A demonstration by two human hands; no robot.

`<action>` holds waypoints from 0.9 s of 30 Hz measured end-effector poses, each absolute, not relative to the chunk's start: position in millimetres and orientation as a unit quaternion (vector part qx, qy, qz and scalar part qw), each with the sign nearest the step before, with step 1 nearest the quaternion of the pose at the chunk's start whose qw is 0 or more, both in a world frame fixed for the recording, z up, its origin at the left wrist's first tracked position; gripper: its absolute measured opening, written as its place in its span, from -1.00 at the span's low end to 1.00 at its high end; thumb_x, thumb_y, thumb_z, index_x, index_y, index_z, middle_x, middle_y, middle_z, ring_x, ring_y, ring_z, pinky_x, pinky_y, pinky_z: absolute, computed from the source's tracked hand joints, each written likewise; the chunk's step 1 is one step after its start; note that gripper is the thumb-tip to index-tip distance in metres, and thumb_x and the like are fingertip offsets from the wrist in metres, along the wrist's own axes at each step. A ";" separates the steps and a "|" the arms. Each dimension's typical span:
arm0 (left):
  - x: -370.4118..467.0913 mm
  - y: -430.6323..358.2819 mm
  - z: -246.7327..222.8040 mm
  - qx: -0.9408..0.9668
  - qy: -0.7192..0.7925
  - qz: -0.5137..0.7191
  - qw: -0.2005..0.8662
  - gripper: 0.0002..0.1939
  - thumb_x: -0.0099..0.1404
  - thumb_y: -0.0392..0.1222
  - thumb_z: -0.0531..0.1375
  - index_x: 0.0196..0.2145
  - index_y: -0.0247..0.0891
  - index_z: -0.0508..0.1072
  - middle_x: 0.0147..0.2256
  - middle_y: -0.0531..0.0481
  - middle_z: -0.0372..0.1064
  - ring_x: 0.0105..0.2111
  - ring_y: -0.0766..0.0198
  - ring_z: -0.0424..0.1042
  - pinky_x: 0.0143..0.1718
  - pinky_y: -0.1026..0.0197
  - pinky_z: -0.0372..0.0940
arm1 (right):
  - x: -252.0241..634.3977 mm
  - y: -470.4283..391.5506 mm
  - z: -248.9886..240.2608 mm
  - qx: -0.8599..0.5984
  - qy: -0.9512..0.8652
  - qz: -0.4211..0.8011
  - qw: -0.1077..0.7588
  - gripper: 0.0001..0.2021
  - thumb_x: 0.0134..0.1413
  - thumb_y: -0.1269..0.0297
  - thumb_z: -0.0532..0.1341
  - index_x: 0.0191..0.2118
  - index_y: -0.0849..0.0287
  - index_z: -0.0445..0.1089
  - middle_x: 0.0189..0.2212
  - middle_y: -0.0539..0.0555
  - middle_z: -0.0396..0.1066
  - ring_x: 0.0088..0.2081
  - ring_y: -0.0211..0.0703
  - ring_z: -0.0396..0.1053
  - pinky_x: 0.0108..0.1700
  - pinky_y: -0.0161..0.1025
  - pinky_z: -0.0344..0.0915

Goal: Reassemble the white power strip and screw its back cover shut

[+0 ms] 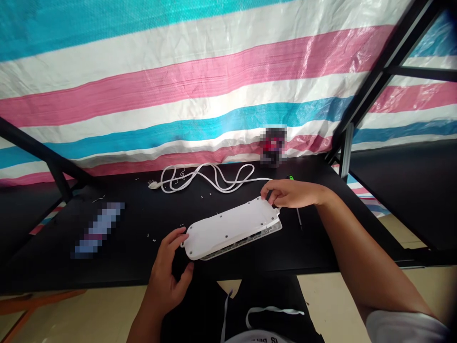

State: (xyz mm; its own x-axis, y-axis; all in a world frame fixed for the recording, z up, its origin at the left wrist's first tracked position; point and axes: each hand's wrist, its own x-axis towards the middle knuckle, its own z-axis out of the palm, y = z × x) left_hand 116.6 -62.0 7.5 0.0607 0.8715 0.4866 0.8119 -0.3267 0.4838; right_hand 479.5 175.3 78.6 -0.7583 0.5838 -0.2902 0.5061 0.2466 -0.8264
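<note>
A white power strip cover (228, 221) with several dark screw holes lies on top of its base (246, 240), face down on the black table. The two are slightly apart along the near right edge, where ribbed insides show. My right hand (285, 193) pinches the far right end of the cover, close to where the cord comes out. At the left end, my left hand (171, 271) has its fingers spread, with a fingertip touching the end and the thumb near the front corner. The white cord (221, 183) loops behind the strip to its plug (153, 185).
A screwdriver (299, 216) lies right of the strip, partly under my right wrist. Small screws (202, 196) and white bits (154, 240) are scattered on the black table (132, 267). Two blurred objects sit at left (100, 228) and back (273, 146). A striped sheet (178, 95) hangs behind.
</note>
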 end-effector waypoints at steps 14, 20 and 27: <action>123.4 -32.8 14.1 0.682 0.651 0.294 0.157 -0.21 0.28 0.14 0.32 0.35 -0.07 0.16 0.31 -0.18 0.23 0.27 -0.11 0.29 0.24 -0.12 0.28 | 453.6 152.1 83.9 -0.285 -0.895 0.340 -0.042 -0.04 -0.30 0.10 0.54 0.31 0.02 0.26 0.16 0.16 0.35 0.21 0.24 0.29 0.20 0.03 0.27; 125.0 -34.3 13.8 0.690 0.632 0.322 0.143 -0.23 0.26 0.09 0.35 0.32 -0.09 0.20 0.28 -0.17 0.25 0.25 -0.08 0.31 0.24 -0.08 0.28 | 453.8 150.3 81.6 -0.273 -0.909 0.314 -0.014 -0.14 -0.25 0.10 0.50 0.25 0.03 0.27 0.17 0.15 0.32 0.19 0.22 0.29 0.18 0.03 0.29; 125.6 -34.2 15.5 0.682 0.624 0.350 0.153 -0.25 0.23 0.08 0.36 0.30 -0.07 0.22 0.25 -0.14 0.28 0.21 -0.05 0.34 0.23 -0.05 0.29 | 452.9 149.4 87.3 -0.272 -0.906 0.325 0.004 -0.16 -0.25 0.10 0.50 0.23 0.03 0.27 0.17 0.15 0.35 0.19 0.20 0.31 0.19 -0.02 0.27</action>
State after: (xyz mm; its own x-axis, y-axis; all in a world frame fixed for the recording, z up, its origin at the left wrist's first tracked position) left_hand 125.6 -34.2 15.5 -0.0242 0.9577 0.2869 0.7439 -0.1745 0.6451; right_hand 452.9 149.4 87.3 -0.8515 0.4959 -0.1703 0.4910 0.6402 -0.5908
